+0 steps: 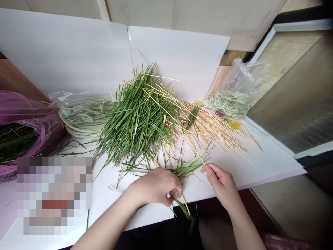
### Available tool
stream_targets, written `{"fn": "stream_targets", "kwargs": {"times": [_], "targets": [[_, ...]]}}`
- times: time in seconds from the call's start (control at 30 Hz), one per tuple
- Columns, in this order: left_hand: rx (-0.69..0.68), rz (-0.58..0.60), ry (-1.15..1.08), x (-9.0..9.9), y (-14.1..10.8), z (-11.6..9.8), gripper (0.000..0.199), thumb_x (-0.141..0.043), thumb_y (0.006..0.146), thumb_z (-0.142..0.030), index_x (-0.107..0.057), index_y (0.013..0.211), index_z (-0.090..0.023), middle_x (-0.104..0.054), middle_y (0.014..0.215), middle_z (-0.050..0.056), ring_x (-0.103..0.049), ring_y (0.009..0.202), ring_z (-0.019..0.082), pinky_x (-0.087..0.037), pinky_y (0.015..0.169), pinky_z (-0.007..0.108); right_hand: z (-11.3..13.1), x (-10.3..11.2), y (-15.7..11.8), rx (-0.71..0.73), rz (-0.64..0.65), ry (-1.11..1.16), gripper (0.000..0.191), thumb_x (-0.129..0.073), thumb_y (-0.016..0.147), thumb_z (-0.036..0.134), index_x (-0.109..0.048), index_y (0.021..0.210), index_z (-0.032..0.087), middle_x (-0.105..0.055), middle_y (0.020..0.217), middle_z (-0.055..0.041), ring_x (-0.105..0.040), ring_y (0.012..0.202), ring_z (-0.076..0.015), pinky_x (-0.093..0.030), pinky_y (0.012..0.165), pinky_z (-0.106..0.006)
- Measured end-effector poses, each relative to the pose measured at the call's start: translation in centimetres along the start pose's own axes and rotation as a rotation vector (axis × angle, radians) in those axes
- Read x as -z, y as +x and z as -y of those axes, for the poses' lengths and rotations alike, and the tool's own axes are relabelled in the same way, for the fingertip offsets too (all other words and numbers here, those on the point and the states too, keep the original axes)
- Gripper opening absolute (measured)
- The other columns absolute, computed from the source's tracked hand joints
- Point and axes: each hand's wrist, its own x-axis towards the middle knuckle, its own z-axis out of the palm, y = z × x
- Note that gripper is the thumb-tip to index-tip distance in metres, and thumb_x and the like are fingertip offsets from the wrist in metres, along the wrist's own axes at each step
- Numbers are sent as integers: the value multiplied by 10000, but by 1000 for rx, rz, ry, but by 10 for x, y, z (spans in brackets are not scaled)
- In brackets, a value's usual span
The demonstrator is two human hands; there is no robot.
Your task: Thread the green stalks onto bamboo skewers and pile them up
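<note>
My left hand (162,185) is curled over the near edge of the white table, closed around a few green chive leaves (184,205). Below its fingers, the leaves hang past the edge beside a thin bamboo skewer (186,204). To the right, my right hand (220,180) pinches with thumb and forefinger at the end of another thin bamboo skewer (199,158). Between the hands lies a small bunch of chives (189,167), its pale ends pointing right. Behind them rises a big heap of chives (137,118) with skewers lying across it.
Many loose bamboo skewers (221,130) fan out at the right. Clear bags of pale green strands stand at the back left (84,116) and back right (234,97). A purple bag (49,126) of greens sits far left. White boards (179,59) line the back.
</note>
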Motion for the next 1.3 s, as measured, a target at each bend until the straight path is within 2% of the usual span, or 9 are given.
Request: {"fn": "stream_targets", "kwargs": {"times": [0.13,0.27,0.37,0.5,0.63,0.83,1.0,1.13,1.3], "targets": [[-4,-28,-4,7,-3,0,256,-749,664,-95,-779,859,-258,-704,763,-28,-621,711,152,-332,574,250,-2,-1,1,-9,-9,-9,333,-449,1025,470,-593,860,220,-275,590,64,-273,509,-152,-210,509,-281],[-97,-163,-302,18,-10,1,203,-708,739,-89,-784,880,-213,-655,771,-1,-569,665,116,-400,580,222,-7,-1,2,-16,-22,-16,343,-439,1020,480,-595,861,220,-282,584,61,-281,506,-154,-209,503,-280],[-88,-382,-673,26,-15,1,73,-717,810,-178,-762,867,-168,-644,819,33,-562,606,95,-442,535,213,-11,-2,4,-23,-36,-23,353,-431,1010,481,-591,838,218,-257,579,63,-262,498,-153,-195,495,-279],[-8,-748,-1139,30,-18,4,101,-756,821,-236,-697,830,-156,-581,620,-23,-517,446,58,-432,434,167,-13,-3,4,-21,-36,-37,354,-427,1006,483,-591,834,221,-261,578,64,-272,502,-156,-204,501,-273],[12,-1047,-1303,48,-17,2,136,-786,800,-214,-686,864,-149,-560,630,-50,-510,469,24,-423,428,102,-14,-5,6,-13,-46,-53,342,-429,989,474,-593,826,222,-262,569,66,-281,502,-160,-223,511,-267],[-112,-935,-1024,121,-8,-58,196,-825,744,-184,-639,717,-129,-633,720,-5,-590,518,64,-472,433,152,-21,-5,13,-1,-71,-85,382,-424,939,516,-594,787,211,-289,550,63,-301,483,-161,-246,498,-264],[-210,-1007,-1009,161,8,-90,135,-797,766,-131,-668,805,-134,-607,678,-29,-633,573,69,-516,514,142,-23,-5,15,3,-86,-100,383,-424,928,514,-606,787,208,-322,538,59,-323,474,-164,-256,497,-266],[-171,-1125,-1123,132,9,-64,161,-801,772,-162,-671,864,-137,-637,774,-20,-676,662,78,-566,596,146,-25,-4,15,13,-96,-103,360,-421,933,489,-606,789,216,-348,542,54,-344,485,-170,-260,501,-267],[226,-1115,-1353,41,-18,-21,154,-797,789,-187,-708,898,-124,-719,1016,64,-716,1002,179,-572,956,249,-25,-5,17,7,-106,-104,338,-410,940,449,-605,781,223,-318,519,62,-334,472,-169,-241,488,-268]]}}
